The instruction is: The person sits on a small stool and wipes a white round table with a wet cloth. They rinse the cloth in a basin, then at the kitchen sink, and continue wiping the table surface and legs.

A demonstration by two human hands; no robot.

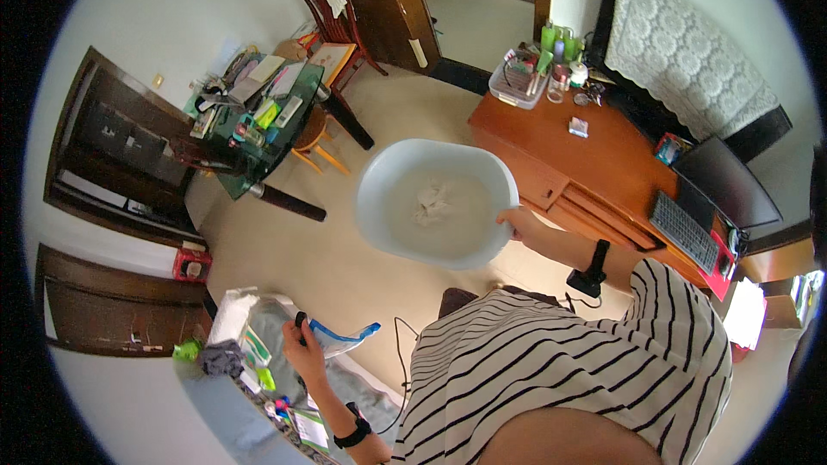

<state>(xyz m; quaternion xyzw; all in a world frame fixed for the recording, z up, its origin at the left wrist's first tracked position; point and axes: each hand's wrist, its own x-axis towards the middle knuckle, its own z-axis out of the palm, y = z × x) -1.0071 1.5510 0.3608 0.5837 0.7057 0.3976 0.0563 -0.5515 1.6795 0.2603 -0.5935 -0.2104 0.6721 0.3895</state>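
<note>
A pale blue-white plastic basin (375, 206) is in front of me, above the floor. In its bottom lies a small crumpled whitish thing (431, 203), perhaps a cloth in cloudy water; I cannot tell for sure. My right hand (519, 222) grips the basin's near right rim. Off to the left, my left hand (303, 349) is raised with a small black object (300, 323) between thumb and fingers. Behind that hand is a white bag or sheet with a blue edge (342, 334), lying at the side of the bed (368, 394).
A cluttered glass table (294, 132) and a wooden stool (313, 139) stand at the far left. On the right is a wooden desk (536, 126) with a clear plastic box (517, 87), keyboard (683, 229) and monitor (730, 181). A black cable (404, 349) trails near me. A doorway opens beyond.
</note>
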